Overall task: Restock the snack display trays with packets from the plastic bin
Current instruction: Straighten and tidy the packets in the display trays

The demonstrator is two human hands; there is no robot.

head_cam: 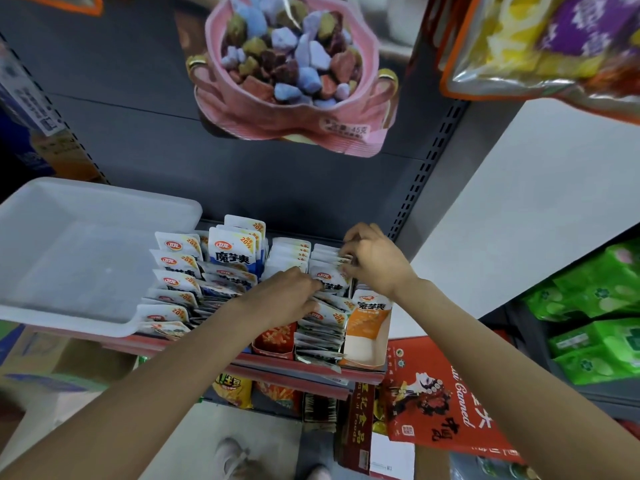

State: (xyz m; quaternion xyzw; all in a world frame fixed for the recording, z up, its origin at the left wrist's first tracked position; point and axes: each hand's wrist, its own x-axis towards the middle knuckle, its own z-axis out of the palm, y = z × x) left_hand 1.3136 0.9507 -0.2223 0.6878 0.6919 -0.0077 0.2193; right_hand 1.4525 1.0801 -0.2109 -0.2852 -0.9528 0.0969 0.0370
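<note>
A translucent white plastic bin (79, 251) rests on the shelf at the left, and nothing shows inside it. To its right stand rows of small white snack packets (235, 258) in cardboard display trays. My left hand (284, 299) presses on the packets of the right-hand row (322, 330), fingers curled on them. My right hand (374, 258) pinches the tops of packets at the back of that row. An orange display tray (367, 327) stands at the far right of the shelf.
A pink hanging bag of coloured candy (294, 74) hangs from the dark back panel overhead. Yellow and purple bags (540, 39) hang at top right. Green packets (602, 313) fill the right-hand shelf. A red carton (440, 393) and lower-shelf snacks sit below.
</note>
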